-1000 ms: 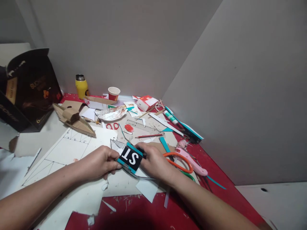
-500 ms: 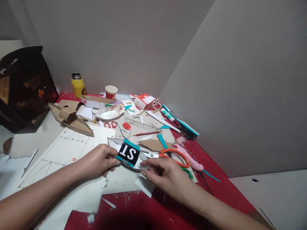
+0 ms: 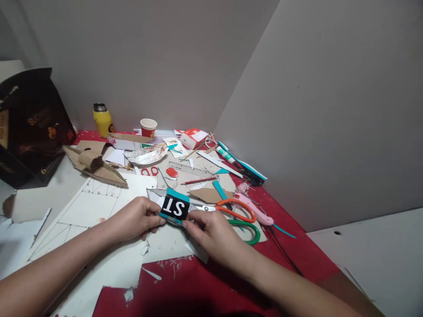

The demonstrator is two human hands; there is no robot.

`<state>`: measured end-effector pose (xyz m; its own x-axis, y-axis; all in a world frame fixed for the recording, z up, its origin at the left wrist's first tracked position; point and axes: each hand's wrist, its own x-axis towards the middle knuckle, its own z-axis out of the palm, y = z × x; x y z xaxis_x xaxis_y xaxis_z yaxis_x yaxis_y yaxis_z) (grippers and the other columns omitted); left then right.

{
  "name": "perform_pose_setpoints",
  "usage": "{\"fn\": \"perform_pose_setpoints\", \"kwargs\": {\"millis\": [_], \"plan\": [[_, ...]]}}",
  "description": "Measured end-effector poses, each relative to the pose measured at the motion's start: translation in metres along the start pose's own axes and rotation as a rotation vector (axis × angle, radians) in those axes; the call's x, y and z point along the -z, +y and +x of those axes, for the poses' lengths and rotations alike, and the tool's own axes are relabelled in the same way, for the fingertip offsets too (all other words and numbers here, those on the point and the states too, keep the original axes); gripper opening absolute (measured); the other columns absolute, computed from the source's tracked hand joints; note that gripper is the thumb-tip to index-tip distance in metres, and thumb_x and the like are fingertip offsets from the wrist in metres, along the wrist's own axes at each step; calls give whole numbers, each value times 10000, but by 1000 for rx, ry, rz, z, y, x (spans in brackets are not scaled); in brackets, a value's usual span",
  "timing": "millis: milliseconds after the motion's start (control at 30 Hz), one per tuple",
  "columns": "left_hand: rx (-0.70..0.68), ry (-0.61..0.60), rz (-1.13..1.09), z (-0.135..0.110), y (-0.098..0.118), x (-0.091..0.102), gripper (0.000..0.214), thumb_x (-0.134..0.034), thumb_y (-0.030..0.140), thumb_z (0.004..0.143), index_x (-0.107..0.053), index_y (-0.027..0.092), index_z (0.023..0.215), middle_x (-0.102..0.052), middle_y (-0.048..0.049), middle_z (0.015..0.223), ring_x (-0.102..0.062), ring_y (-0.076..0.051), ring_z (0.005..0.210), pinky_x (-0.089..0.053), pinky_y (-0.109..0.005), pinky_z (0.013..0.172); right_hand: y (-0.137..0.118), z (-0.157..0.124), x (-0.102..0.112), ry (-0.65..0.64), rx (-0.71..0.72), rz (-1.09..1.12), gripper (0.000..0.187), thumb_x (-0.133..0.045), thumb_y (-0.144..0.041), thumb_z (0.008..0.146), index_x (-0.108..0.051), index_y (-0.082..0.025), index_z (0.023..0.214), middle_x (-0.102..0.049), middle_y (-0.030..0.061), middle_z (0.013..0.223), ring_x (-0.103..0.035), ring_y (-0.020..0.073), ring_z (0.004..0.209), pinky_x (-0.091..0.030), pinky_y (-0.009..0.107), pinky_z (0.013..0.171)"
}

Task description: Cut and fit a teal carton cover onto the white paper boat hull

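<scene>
Between my hands is a small paper boat with pointed grey-white ends and a black and teal band lettered "ST" across its middle. My left hand pinches its near left side, thumb at the band's lower edge. On the right, my right hand grips the band's lower right corner between thumb and fingers and hides part of that end. Just behind the boat lie scissors with one orange and one green handle. A pink glue gun rests to their right.
A brown cardboard boat sits at left by a dark box. A yellow bottle and paper cup stand at the back. A ruler, red pencil and paper scraps lie beyond my hands. Drawn white sheets cover the left.
My right hand has shifted left along the boat, from its right end to the band's lower corner. My left hand keeps its hold. More of the green scissor handle shows; the view has turned slightly.
</scene>
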<state>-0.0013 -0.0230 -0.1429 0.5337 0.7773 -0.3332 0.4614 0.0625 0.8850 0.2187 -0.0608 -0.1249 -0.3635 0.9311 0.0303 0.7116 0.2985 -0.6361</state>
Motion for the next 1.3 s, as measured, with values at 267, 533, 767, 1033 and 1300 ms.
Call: {"fn": "perform_pose_setpoints", "kwargs": {"millis": [267, 533, 767, 1033, 1300], "plan": [[-32, -59, -42, -4, 9, 4, 258, -637, 377, 807, -695, 148, 910, -503, 70, 510, -441, -75, 382, -368, -189, 393, 4, 2, 0, -43, -5, 9, 250, -504, -225, 878, -552, -193, 634, -514, -15, 588, -443, 127, 560, -290, 218, 495], [33, -78, -137, -2, 3, 5, 333, -568, 457, 866, -675, 143, 858, -619, 25, 584, -465, -54, 371, -343, -163, 381, -2, 0, 12, -39, -11, 55, 224, -497, -214, 868, -613, -185, 678, -539, -21, 585, -463, 122, 548, -324, 223, 499], [40, -130, -171, -2, 6, 8, 386, -611, 519, 826, -678, 140, 839, -623, 17, 588, -462, -60, 364, -322, -175, 371, 10, 7, 42, 58, 45, -62, 203, -480, -255, 896, -666, -186, 854, -667, 19, 720, -590, 166, 666, -438, 279, 631], [53, -92, -194, -2, 5, 7, 431, -565, 537, 855, -598, 162, 644, -590, 21, 489, -400, -59, 328, -264, -179, 349, 25, 1, 48, -52, 72, -377, 224, -440, -264, 933, -647, -179, 919, -693, 73, 848, -636, 224, 770, -492, 361, 707], [-75, 103, -492, -9, 18, 18, 388, -687, 442, 811, -592, 153, 571, -320, 87, 433, -218, -47, 421, -151, -199, 413, 54, -16, 56, -67, 82, -598, 254, -489, -146, 877, -583, -152, 1113, -616, 131, 1068, -599, 263, 964, -502, 384, 810]]}}
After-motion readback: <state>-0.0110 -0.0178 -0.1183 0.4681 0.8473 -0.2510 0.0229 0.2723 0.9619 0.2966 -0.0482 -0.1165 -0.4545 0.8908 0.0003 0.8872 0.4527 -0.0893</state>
